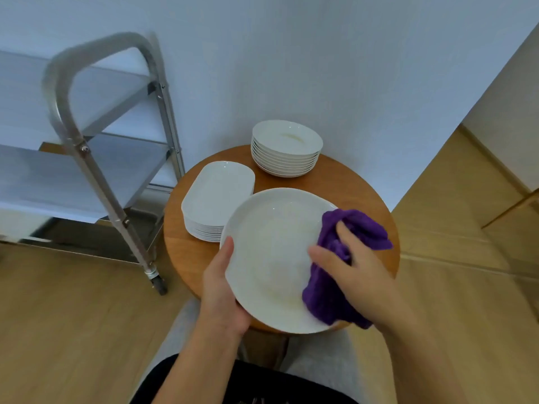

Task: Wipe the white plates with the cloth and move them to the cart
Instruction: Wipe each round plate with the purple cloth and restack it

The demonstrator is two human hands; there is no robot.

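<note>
While left hand (221,290) grips plate (271,258) | right hand (350,269) presses cloth (329,298)

A round wooden table (344,182) stands against a pale, plain wall (320,68) at the far side. Light wood-look flooring (73,330) runs along the near left and right. To the far right, a beige panel (513,112) angles away from the wall. The light is cool and even.

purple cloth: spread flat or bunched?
Bunched. The purple cloth is crumpled into folds under the right hand, against the large round white plate.
</note>
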